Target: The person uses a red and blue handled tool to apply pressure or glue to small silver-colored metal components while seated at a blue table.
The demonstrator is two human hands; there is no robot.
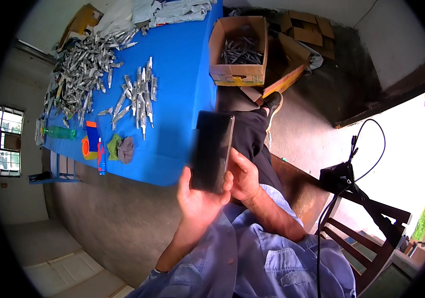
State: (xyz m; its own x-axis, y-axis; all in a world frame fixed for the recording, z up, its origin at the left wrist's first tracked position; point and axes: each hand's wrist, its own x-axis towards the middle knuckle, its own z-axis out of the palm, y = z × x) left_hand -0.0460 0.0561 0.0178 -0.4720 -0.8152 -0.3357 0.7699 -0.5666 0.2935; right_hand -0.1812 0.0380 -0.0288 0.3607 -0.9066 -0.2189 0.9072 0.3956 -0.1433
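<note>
A dark smartphone with a black screen is held upright in front of my body, beside the table's edge. My left hand is closed around its lower end, thumb along the left side and fingertips at the lower right. At the phone's lower right edge, my right hand is also closed on it, with its thumb against the side. Some fingers of both hands are hidden behind the phone. Nearest on the blue-covered table lies a small group of silver-grey tubes with light tips.
A large heap of similar tubes covers the table's far left. Nearby are a green bottle, orange tape and crumpled cloths. A carton of dark pieces stands beyond my leg. A wooden chair with a black cable is at right.
</note>
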